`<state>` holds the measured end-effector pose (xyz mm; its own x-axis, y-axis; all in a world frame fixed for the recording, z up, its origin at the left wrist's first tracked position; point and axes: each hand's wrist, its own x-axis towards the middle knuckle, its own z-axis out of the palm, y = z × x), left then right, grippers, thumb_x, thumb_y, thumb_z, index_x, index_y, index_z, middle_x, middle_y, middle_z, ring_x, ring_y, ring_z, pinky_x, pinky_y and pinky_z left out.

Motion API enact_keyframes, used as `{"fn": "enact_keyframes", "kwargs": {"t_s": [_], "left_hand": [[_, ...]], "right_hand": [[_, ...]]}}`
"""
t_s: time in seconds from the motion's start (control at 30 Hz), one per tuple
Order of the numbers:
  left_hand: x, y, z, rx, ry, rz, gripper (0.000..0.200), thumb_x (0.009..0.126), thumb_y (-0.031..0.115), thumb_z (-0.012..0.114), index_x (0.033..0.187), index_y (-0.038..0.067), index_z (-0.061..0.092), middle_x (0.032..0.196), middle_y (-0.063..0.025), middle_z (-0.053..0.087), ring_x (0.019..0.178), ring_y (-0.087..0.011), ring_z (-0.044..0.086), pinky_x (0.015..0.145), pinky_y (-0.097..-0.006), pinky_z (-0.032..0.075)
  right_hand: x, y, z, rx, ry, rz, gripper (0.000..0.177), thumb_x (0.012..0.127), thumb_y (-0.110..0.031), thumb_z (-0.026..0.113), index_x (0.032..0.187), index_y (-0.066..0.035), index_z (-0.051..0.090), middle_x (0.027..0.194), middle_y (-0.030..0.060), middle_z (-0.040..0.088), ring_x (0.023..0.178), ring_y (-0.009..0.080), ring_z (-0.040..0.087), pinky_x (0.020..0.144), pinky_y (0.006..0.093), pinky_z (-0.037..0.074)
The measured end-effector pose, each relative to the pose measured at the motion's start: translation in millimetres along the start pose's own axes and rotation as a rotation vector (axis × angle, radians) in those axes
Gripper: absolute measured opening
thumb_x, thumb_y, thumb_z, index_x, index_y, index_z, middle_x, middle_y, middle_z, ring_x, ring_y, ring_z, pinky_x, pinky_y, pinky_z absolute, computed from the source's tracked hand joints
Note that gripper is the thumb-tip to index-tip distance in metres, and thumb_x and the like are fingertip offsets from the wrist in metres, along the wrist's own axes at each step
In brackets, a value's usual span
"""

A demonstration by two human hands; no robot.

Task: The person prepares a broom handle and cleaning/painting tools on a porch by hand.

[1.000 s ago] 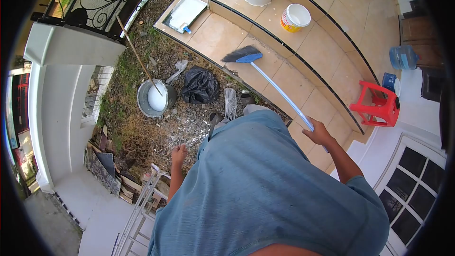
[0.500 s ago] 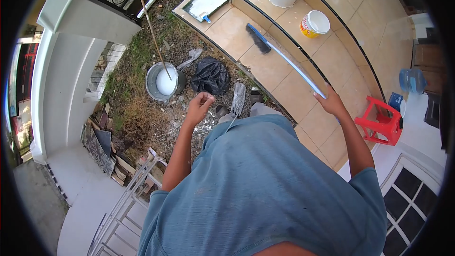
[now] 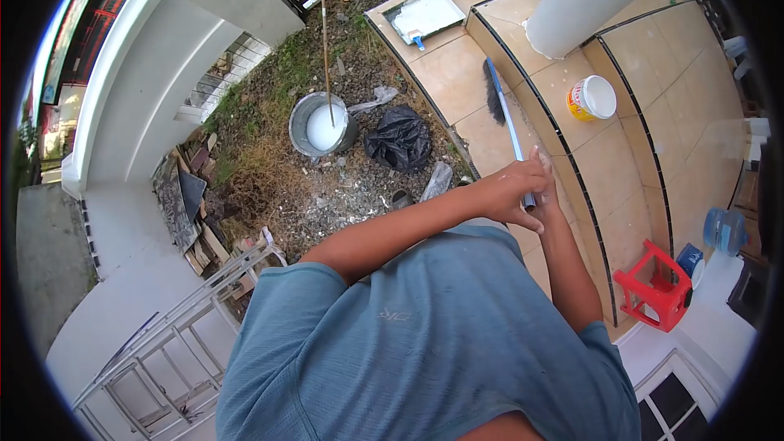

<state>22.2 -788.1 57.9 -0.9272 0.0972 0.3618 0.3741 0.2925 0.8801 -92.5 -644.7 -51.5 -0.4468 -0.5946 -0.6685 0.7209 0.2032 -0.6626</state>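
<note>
A brush broom [image 3: 495, 94] with dark bristles and a long blue handle slants across the tiled step, its bristle end pointing away from me. My right hand [image 3: 549, 189] is closed around the handle near its lower end, partly hidden behind my other hand. Reaching across my body, my left hand [image 3: 513, 188] lies over the same stretch of handle, against the right hand. Its fingers are extended and the thumb stands apart below. The handle's dark end shows between that thumb and fingers.
A bucket of white liquid [image 3: 325, 129] with a stick stands beside a black plastic bag [image 3: 398, 139]. On the steps are a paint tray [image 3: 433, 12] and a paint tub [image 3: 593, 99]. A red stool [image 3: 653, 287] stands right; a metal ladder [image 3: 175, 343] leans lower left.
My left hand has swung right from near the black bag to the broom handle. The broom has turned more upright in view, and my view has shifted left.
</note>
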Motion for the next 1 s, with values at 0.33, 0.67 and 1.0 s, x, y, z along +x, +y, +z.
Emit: {"fn": "enact_keyframes", "kwargs": {"t_s": [0.33, 0.67, 1.0], "left_hand": [[18.3, -34.9, -13.5, 0.106, 0.169, 0.010, 0.030, 0.071, 0.023, 0.079, 0.080, 0.005, 0.057, 0.083, -0.0097, 0.057, 0.082, -0.0290, 0.054, 0.070, -0.0374, 0.044], [18.1, -50.1, -38.7, 0.035, 0.827, -0.324, 0.041, 0.090, 0.017, 0.061, 0.056, 0.000, 0.045, 0.054, 0.0021, 0.043, 0.055, -0.0061, 0.035, 0.050, -0.0259, 0.028], [-136.0, 222.1, -171.5, -0.123, 1.523, 0.203, 0.043, 0.089, 0.039, 0.051, 0.057, 0.019, 0.029, 0.047, 0.0060, 0.021, 0.044, -0.0078, 0.020, 0.055, -0.0274, 0.029]], "right_hand": [[9.6, -40.0, 48.9, 0.209, 0.147, -0.126, 0.085, 0.087, -0.051, 0.060, 0.143, -0.013, 0.009, 0.118, 0.0182, 0.045, 0.094, 0.0259, 0.058, 0.071, 0.0388, 0.052], [12.8, -37.7, 21.0, -0.012, 0.141, -0.042, 0.057, 0.098, -0.047, 0.037, 0.141, -0.018, 0.013, 0.106, 0.0208, 0.053, 0.070, 0.0212, 0.056, 0.057, 0.0302, 0.045], [54.7, 3.3, -96.1, 0.156, 0.098, 0.270, 0.058, 0.094, -0.056, 0.038, 0.137, -0.018, 0.030, 0.105, 0.0142, 0.053, 0.078, 0.0212, 0.053, 0.064, 0.0317, 0.044]]}}
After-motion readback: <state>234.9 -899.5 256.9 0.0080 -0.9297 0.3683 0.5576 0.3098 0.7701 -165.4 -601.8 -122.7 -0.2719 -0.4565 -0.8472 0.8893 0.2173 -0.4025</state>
